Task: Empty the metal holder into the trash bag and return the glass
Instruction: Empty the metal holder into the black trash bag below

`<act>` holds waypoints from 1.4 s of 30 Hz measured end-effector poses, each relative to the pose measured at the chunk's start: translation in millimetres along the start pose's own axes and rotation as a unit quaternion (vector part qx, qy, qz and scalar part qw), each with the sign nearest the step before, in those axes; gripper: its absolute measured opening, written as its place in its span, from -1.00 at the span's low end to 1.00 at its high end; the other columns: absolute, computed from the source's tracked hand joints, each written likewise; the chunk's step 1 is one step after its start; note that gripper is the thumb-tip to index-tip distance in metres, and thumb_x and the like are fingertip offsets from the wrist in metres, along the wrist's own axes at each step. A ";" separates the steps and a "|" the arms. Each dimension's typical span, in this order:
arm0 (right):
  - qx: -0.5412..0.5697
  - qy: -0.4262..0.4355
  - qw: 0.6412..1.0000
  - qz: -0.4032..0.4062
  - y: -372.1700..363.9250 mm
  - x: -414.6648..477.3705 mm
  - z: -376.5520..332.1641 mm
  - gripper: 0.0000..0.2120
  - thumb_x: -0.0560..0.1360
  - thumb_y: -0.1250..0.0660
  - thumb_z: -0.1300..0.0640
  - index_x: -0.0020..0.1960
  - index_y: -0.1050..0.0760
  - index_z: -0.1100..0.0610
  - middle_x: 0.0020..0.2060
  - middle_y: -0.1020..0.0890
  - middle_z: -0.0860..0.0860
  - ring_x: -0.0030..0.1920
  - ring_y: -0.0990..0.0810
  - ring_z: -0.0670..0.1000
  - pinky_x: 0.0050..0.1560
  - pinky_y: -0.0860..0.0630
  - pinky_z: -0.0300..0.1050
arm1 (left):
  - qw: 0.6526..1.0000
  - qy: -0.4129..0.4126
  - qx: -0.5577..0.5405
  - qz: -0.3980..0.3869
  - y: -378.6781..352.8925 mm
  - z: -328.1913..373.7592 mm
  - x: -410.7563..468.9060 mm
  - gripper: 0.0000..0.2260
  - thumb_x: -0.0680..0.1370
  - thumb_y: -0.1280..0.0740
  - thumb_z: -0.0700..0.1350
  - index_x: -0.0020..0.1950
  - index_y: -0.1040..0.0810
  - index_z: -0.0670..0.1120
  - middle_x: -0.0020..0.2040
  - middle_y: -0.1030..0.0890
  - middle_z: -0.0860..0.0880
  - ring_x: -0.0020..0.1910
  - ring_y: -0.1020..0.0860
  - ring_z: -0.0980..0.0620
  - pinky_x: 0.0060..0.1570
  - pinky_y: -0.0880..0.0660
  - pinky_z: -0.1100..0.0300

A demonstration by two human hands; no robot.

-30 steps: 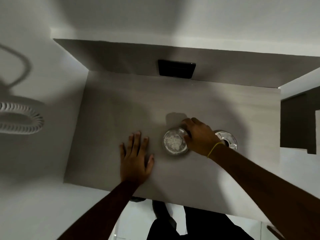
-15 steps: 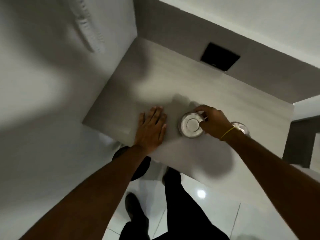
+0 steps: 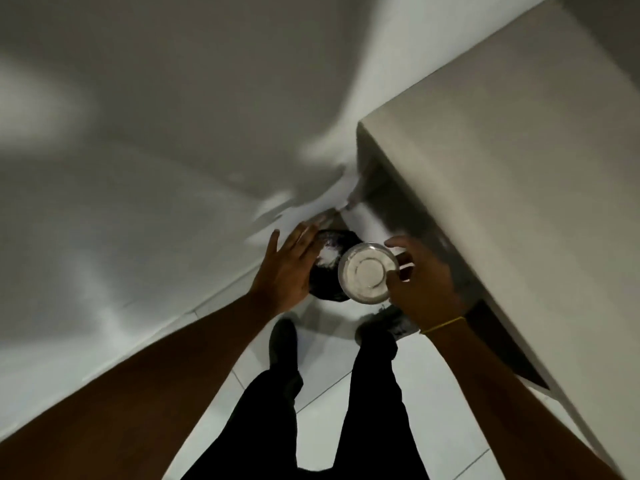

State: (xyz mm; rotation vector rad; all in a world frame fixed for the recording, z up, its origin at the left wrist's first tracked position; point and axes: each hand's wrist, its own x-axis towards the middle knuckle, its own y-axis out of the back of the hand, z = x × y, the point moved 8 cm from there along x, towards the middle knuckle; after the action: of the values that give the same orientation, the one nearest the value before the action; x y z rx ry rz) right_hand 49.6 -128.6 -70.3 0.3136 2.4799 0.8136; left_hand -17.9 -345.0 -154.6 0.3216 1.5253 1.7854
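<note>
My right hand [image 3: 420, 282] holds a round metal holder [image 3: 367, 272] by its rim, off the table and low over the floor; a white disc-shaped thing shows inside it. Just left of and beneath the holder lies a black trash bag [image 3: 329, 268] on the floor by the wall, with something white showing in it. My left hand [image 3: 287, 268], fingers spread, rests against the bag's left side. Whether it grips the bag I cannot tell. The glass is out of view.
The grey table [image 3: 512, 174] stands to the right, its edge close above my right hand. A white wall fills the left. My legs in dark trousers [image 3: 311, 410] and shoes stand on the white tiled floor [image 3: 322, 386] below the bag.
My right hand lifted the metal holder off the table and brought it down beside the trash bag. My left hand left the tabletop and went to the bag. My view swung down to the floor.
</note>
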 end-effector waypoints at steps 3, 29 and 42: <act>-0.098 0.017 0.995 -0.028 -64.3 26.7 15.3 -0.53 0.42 -0.41 0.33 0.28 -0.54 0.00 -0.10 -0.65 -0.08 -0.07 -0.71 0.06 -0.01 -0.58 -0.15 | 1.000 0.026 -0.014 0.004 -51.2 -23.1 -21.3 -0.29 0.53 -0.47 -0.15 0.66 -0.32 -0.10 0.75 -0.15 -0.17 0.72 -0.13 -0.21 0.58 -0.20 -0.44; -0.581 0.298 0.728 -0.207 -327.8 164.9 70.2 0.01 0.49 -0.38 0.44 0.72 0.12 0.06 -0.34 -0.49 0.10 -0.47 -0.41 0.02 -0.36 -0.44 -0.03 | 0.986 0.069 -0.018 -0.151 -271.1 -62.3 -68.8 -0.83 0.65 -0.31 -0.19 0.20 -0.63 -0.12 0.76 -0.06 -0.17 0.74 0.02 -0.24 0.60 -0.08 -0.40; -0.619 0.314 0.692 -0.200 -324.2 168.0 97.6 -0.11 0.48 -0.38 0.42 0.69 -0.06 0.11 0.11 -0.61 0.26 -0.06 -0.69 0.25 -0.28 -0.43 0.00 | 0.984 0.068 -0.030 -0.160 -286.8 -51.4 -69.9 -0.79 0.64 -0.28 -0.23 0.25 -0.60 -0.15 0.76 -0.05 -0.20 0.74 0.01 -0.25 0.60 -0.08 -0.40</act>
State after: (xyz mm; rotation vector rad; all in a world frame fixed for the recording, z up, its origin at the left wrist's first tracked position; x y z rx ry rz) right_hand -59.4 -277.5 -400.1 -1.0959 1.7019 2.3497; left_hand 105.5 -428.5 -414.6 -0.0750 1.5152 1.6187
